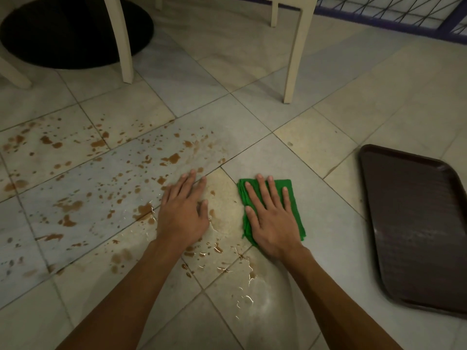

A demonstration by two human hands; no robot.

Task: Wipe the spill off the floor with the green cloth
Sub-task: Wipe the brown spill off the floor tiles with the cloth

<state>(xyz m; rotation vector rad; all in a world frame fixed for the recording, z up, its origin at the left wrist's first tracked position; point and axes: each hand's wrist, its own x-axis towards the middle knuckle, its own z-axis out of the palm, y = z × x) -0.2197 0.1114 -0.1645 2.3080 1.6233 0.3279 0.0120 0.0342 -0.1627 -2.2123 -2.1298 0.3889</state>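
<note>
Down on the tiled floor (328, 84), two bare forearms reach forward to two hands. One left hand (182, 210) lies flat on wet tile, fingers straight and slightly spread, holding nothing. Just to its right, not touching it, one right hand (271, 218) presses flat with straight, spread fingers on the single folded green cloth (278, 184), which lies on the floor at the right edge of the spill (174, 157). The spill is many brown blots and drops scattered leftward and beyond the left hand. One dark brown tray (414, 223) lies well to the right. Farther off stand two pale chair legs (121, 39) (295, 59) and one black round base (63, 34).
</note>
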